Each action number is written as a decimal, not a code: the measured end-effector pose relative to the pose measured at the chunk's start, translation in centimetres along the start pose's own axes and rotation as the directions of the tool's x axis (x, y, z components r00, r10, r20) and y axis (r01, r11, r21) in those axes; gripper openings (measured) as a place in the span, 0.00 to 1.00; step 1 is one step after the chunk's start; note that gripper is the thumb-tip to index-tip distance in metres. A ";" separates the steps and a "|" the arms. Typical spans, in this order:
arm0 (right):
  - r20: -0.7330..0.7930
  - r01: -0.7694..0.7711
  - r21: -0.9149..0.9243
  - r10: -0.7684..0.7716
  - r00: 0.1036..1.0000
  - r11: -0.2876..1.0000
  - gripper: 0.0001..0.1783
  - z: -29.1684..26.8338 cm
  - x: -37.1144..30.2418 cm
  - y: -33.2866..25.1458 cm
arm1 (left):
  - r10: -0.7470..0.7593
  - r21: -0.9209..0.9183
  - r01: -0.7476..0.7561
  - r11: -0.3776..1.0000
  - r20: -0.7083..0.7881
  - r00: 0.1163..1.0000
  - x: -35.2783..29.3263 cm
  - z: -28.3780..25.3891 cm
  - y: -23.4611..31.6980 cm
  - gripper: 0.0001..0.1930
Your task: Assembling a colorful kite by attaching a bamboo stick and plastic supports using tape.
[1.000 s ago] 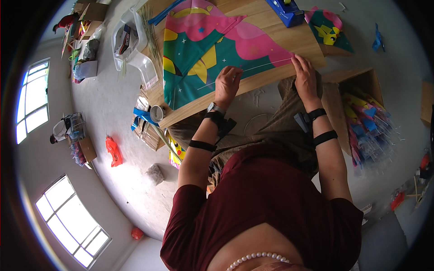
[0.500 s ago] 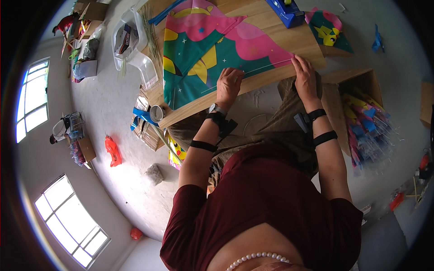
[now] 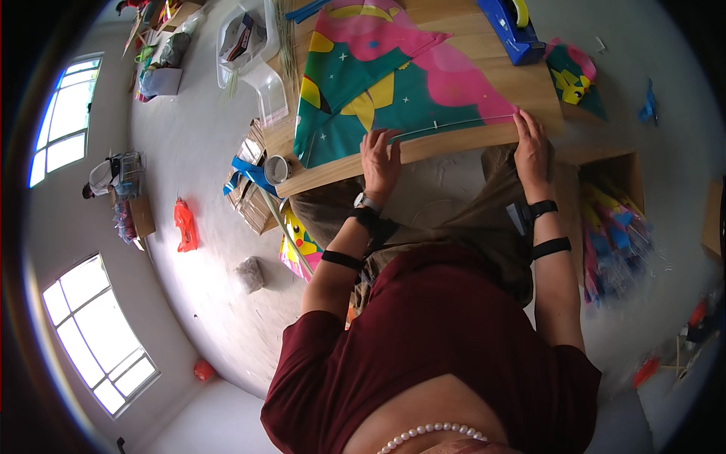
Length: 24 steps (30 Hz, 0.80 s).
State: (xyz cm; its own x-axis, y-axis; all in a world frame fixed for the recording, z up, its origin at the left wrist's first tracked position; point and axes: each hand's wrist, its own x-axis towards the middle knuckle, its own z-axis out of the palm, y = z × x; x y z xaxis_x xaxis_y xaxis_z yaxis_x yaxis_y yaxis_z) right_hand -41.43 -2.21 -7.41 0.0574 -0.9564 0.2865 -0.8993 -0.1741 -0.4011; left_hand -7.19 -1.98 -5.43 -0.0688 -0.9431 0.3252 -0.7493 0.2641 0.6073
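A printed kite sail (image 3: 423,106) in green, pink and yellow lies on a wooden table (image 3: 491,140), partly folded over at its left. Along its near edge runs a thin pale rod (image 3: 454,122). My left hand (image 3: 380,168) rests at that edge, left of the middle, fingers apart and reaching over the rod's line; its fingers hide the sheet beneath. At the sail's right corner, my right hand (image 3: 533,151) lays its outstretched fingers on the rod's end. The right thumb is hard to make out.
A blue tape dispenser (image 3: 514,34) stands at the table's far right. Left are a clear plastic bin (image 3: 274,98), thin sticks (image 3: 286,45) and a tape roll (image 3: 277,169). An open carton (image 3: 631,178) with wrapped colourful bundles (image 3: 616,242) sits by my right leg.
My left hand has loosened from a pinch, spread its fingers and slid left along the sail's near edge. The right hand stays at the corner. The whole view has shifted a little.
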 end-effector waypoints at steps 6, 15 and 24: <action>0.001 0.031 -0.019 -0.031 1.000 0.999 0.34 -0.1 0.1 0.0 | -0.185 0.116 0.205 0.972 -0.161 0.969 -4.5 -3.0 -3.9 0.18; -0.007 0.051 -0.020 -0.051 0.999 0.999 0.32 -0.1 0.1 -0.1 | -0.196 0.304 0.193 0.933 -0.019 0.980 -6.5 -3.0 -4.4 0.27; 0.012 0.047 0.014 -0.047 0.999 0.999 0.31 -0.3 0.2 -0.5 | -0.182 0.391 0.167 0.905 0.001 0.983 -6.7 -2.9 -4.1 0.28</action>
State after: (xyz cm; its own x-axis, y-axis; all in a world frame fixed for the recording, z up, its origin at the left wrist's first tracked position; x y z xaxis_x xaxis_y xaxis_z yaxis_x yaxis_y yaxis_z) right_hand -41.08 -2.22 -6.88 0.1047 -0.9498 0.2948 -0.8896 -0.2219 -0.3992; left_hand -1.74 3.81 -7.97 0.0680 -0.9757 0.2084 -0.9471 0.0026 0.3211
